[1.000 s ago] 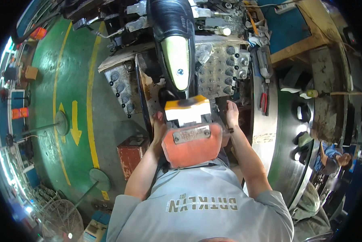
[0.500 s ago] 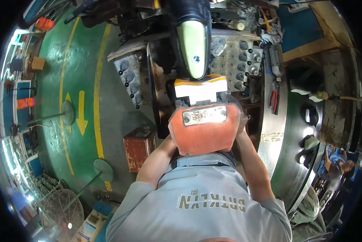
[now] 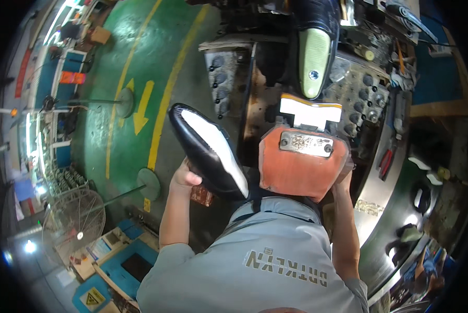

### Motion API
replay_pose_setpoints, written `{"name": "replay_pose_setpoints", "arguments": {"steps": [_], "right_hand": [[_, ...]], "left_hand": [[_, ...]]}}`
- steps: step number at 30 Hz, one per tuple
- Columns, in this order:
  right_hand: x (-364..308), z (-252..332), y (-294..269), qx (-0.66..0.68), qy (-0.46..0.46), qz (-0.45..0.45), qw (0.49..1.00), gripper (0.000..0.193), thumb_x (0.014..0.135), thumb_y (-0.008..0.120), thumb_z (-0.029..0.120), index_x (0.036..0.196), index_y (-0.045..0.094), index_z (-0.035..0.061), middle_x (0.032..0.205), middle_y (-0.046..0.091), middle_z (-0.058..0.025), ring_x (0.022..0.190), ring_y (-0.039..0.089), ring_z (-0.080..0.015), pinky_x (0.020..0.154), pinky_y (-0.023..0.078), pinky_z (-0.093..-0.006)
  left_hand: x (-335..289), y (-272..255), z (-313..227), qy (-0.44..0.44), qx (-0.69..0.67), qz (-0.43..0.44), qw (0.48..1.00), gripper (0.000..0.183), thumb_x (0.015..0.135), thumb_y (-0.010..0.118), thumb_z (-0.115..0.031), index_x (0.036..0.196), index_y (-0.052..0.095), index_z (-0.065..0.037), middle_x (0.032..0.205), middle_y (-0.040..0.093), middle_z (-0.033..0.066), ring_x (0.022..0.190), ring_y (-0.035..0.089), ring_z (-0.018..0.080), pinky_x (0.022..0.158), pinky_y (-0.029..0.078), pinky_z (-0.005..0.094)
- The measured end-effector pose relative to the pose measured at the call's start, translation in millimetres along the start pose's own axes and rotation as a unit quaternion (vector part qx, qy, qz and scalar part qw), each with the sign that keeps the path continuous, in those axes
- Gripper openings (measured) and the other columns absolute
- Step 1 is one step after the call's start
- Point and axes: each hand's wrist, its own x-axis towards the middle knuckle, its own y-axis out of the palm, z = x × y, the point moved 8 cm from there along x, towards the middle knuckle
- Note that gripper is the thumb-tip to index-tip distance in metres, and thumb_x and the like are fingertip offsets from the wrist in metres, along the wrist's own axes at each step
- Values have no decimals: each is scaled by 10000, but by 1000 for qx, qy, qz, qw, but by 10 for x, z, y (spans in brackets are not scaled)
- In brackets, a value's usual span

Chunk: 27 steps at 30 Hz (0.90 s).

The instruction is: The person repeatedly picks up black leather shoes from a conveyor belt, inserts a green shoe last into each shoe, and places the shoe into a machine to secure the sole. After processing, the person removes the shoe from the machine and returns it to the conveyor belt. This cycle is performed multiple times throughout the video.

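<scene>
My left hand is out to the left, gripping a black shoe upper by its side. The upper is tilted, and its white underside faces up. To the right of it is the machine's orange pad, with a worn metal plate screwed on. My right hand is at the pad's right edge; its fingers are hidden behind the pad. Above the pad, a dark shoe-shaped form with a pale green sole face sits in the machine, next to a white T-shaped piece.
Knob panels flank the machine. Red-handled pliers lie on the right-hand ledge. Several dark shoe parts stand on a rack farther right. A red box is below my left hand. A standing fan is at the lower left.
My left hand has come out from behind the orange pad to the left, and the black shoe upper now shows in it. My right hand stays beside the pad. The view has shifted.
</scene>
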Motion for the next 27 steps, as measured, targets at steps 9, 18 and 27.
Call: {"name": "replay_pose_setpoints", "arguments": {"steps": [9, 18, 27], "right_hand": [[-614, 549, -359, 33, -67, 83, 994, 307, 1006, 524, 225, 1209, 549, -5, 1049, 631, -93, 949, 620, -152, 842, 515, -278], [-2117, 1353, -817, -175, -204, 344, 900, 1036, 721, 858, 195, 1504, 194, 62, 1418, 409, -162, 1323, 396, -254, 1105, 317, -384], [-2715, 60, -3193, 328, 24, -51, 943, 996, 760, 779, 189, 1536, 166, 69, 1452, 386, -148, 1349, 348, -272, 1123, 287, -432]], "left_hand": [[-248, 1358, 127, 65, -22, 93, 993, 1076, 469, 822, -199, 1423, 373, 18, 1376, 500, 204, 1272, 466, 421, 1074, 392, 506], [327, 3028, 2096, -192, 7, 204, 960, 915, 550, 778, -114, 1386, 425, 0, 1298, 559, 100, 1224, 529, 243, 1069, 385, 353], [29, 3909, 4020, -265, 306, 337, 850, 537, 1004, 519, -298, 1454, 385, -37, 1433, 463, 111, 1283, 464, 209, 1039, 368, 342]]}}
